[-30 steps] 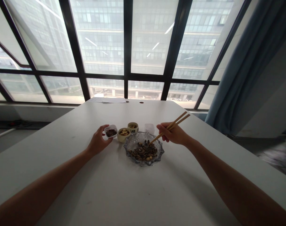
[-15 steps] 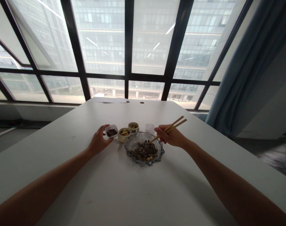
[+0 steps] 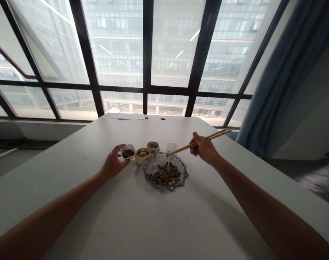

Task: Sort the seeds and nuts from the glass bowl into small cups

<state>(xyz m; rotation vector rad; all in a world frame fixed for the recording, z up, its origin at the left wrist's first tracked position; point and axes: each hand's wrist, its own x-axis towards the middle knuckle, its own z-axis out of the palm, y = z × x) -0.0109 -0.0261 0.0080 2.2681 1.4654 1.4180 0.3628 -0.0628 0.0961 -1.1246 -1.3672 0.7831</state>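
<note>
My left hand (image 3: 114,162) grips a small clear plastic container (image 3: 122,149) between thumb and fingers; dark brown pieces (image 3: 128,154) lie in it. My right hand (image 3: 203,148) is closed round a pair of wooden chopsticks (image 3: 182,148). Their tips are over the far rim of a scalloped glass bowl (image 3: 185,177), with a small dark bit at the ends that I cannot name for certain. Dark striped seeds (image 3: 164,177), probably sunflower seeds, fill the bowl's near side, with a few pale round nuts (image 3: 171,183) among them.
Two cream-coloured cups, one nearer (image 3: 140,160) and one farther (image 3: 156,149), hold nuts between the container and the bowl. Behind the bowl stands another clear container (image 3: 172,146). Paper sheets (image 3: 126,116) lie at the white table's (image 3: 137,224) far edge, before the windows.
My right hand has moved up and to the right, lifting the chopstick tips from among the seeds to the bowl's far rim. My left hand stays in place with the container.
</note>
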